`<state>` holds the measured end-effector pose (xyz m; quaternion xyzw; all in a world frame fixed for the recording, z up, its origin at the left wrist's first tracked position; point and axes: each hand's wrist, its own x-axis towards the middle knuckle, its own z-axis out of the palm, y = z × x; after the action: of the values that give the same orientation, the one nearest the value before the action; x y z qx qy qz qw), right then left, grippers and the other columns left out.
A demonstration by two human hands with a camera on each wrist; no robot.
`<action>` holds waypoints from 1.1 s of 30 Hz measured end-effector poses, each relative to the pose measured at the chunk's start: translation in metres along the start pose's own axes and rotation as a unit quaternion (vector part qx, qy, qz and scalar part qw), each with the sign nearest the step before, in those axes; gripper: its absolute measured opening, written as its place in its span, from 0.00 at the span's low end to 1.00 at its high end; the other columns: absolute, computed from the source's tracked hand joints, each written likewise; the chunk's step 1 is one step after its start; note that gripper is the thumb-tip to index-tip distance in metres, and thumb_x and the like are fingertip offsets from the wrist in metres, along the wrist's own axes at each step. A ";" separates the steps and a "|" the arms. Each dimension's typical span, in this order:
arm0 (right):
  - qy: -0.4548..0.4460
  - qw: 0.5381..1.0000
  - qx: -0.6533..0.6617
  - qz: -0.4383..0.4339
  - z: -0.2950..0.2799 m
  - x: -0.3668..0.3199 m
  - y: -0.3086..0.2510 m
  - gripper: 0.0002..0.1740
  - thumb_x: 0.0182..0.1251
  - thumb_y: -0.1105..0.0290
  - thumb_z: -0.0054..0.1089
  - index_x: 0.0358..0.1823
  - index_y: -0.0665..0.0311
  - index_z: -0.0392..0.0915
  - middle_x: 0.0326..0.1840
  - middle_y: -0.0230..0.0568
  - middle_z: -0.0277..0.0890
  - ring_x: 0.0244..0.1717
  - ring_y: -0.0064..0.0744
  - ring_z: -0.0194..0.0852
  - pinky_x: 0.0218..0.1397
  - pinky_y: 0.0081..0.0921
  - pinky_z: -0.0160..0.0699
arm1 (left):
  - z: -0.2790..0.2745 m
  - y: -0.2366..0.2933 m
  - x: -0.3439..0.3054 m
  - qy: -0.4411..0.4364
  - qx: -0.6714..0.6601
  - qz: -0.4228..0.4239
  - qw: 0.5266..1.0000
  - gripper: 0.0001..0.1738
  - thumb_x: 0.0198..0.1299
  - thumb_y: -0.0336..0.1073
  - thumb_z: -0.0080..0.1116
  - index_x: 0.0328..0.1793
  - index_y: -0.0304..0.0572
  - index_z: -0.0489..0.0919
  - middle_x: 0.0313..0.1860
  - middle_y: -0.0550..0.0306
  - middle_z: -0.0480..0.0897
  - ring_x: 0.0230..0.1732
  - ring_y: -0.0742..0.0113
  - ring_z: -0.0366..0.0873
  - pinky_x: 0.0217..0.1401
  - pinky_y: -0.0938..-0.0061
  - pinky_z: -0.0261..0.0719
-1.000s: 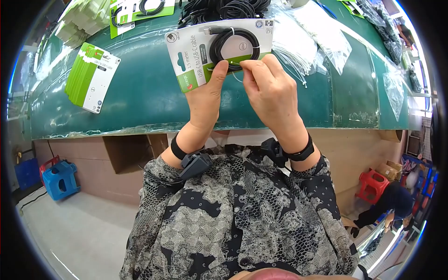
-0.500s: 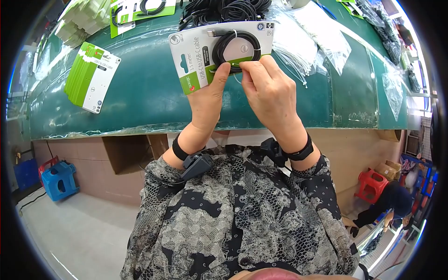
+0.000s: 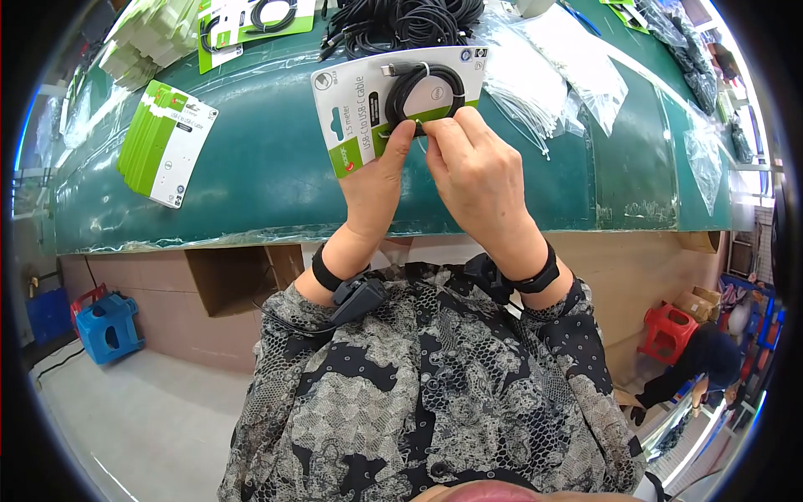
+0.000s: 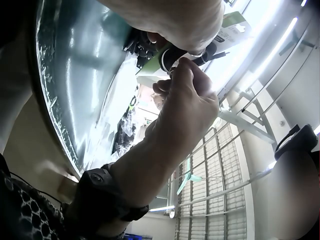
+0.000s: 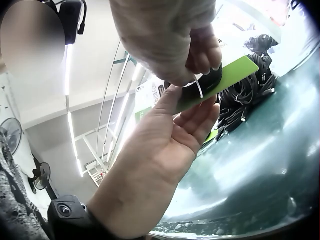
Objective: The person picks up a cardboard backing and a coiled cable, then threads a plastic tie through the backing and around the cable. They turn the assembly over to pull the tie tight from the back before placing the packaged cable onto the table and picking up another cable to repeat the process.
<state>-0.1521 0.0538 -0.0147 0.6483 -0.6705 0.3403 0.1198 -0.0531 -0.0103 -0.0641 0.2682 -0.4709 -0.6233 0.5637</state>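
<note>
My left hand [image 3: 372, 197] holds a white and green USB-C cable packaging card [image 3: 345, 102], thumb in front, fingers behind, as the right wrist view shows. On the card lies a coiled black cable [image 3: 400, 94], its metal connector [image 3: 390, 70] at upper left and a white tie round the coil's top. At the coil's near side my right hand [image 3: 478, 171] pinches a thin white cable tie, its fingertips close beside the left thumb. The right wrist view shows this cable tie [image 5: 201, 89] curving past the card's edge. Fingers partly hide the coil's lower part.
A fanned stack of matching cards [image 3: 159, 146] lies at left on the green table [image 3: 268, 167]. Behind are a heap of black cables [image 3: 410, 25] and finished cards with coils [image 3: 272, 15]. White cable ties [image 3: 523, 96] and clear bags [image 3: 585, 71] lie at right.
The card and coil have moved slightly towards the body and right. My right hand has shifted a little left and nearer the body, bringing its fingertips closer to my left thumb.
</note>
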 end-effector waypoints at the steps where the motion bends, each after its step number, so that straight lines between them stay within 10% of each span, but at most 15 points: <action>1: -0.003 1.000 0.000 -0.001 0.000 0.000 0.000 0.07 0.53 0.79 0.61 0.33 0.63 0.75 0.27 0.38 0.68 0.25 0.38 0.73 0.26 0.30 0.72 | 0.000 -0.001 -0.001 -0.001 0.012 0.006 1.000 0.18 0.55 0.28 0.67 0.51 0.35 0.75 0.42 0.60 0.81 0.40 0.76 0.77 0.41 0.81 0.77; 14: -0.022 0.999 0.043 0.014 0.004 0.002 0.012 0.06 0.59 0.78 0.58 0.37 0.62 0.75 0.30 0.40 0.72 0.26 0.39 0.74 0.27 0.31 0.73 | -0.006 -0.002 -0.004 -0.009 0.061 0.016 0.998 0.16 0.56 0.30 0.67 0.50 0.36 0.77 0.40 0.61 0.82 0.37 0.75 0.79 0.38 0.81 0.78; 18: 0.095 0.988 0.121 0.001 -0.018 0.000 0.035 0.09 0.63 0.78 0.57 0.45 0.64 0.75 0.38 0.38 0.78 0.30 0.32 0.78 0.32 0.24 0.76 | -0.007 0.017 0.002 0.011 -0.093 -0.120 0.988 0.16 0.61 0.30 0.61 0.54 0.38 0.75 0.42 0.59 0.82 0.40 0.71 0.81 0.42 0.75 0.82; 21: 0.040 0.889 0.350 0.294 -0.003 -0.017 0.058 0.16 0.62 0.77 0.58 0.53 0.67 0.73 0.47 0.40 0.78 0.42 0.30 0.79 0.44 0.22 0.77 | -0.006 0.031 0.001 -0.063 -0.174 -0.221 0.958 0.16 0.65 0.33 0.56 0.57 0.39 0.73 0.45 0.56 0.81 0.44 0.67 0.82 0.46 0.68 0.83; 25: 0.063 0.972 0.220 0.061 0.020 -0.030 0.047 0.20 0.60 0.77 0.60 0.54 0.69 0.72 0.52 0.43 0.76 0.52 0.33 0.75 0.54 0.25 0.75 | 0.002 0.040 -0.010 -0.122 -0.202 -0.257 0.937 0.16 0.67 0.37 0.54 0.57 0.37 0.73 0.47 0.54 0.81 0.45 0.65 0.82 0.48 0.67 0.82; 33: 0.012 0.963 0.262 0.066 0.021 -0.038 0.049 0.23 0.59 0.76 0.61 0.58 0.67 0.70 0.55 0.44 0.74 0.56 0.34 0.72 0.59 0.31 0.72 | 0.002 0.037 -0.019 -0.113 -0.229 -0.282 0.925 0.16 0.67 0.37 0.54 0.56 0.36 0.73 0.48 0.53 0.81 0.46 0.65 0.82 0.49 0.66 0.82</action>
<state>-0.1874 0.0673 -0.0679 0.6071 -0.5979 0.5189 -0.0684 -0.0336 0.0110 -0.0341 0.1816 -0.2806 -0.8737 0.3534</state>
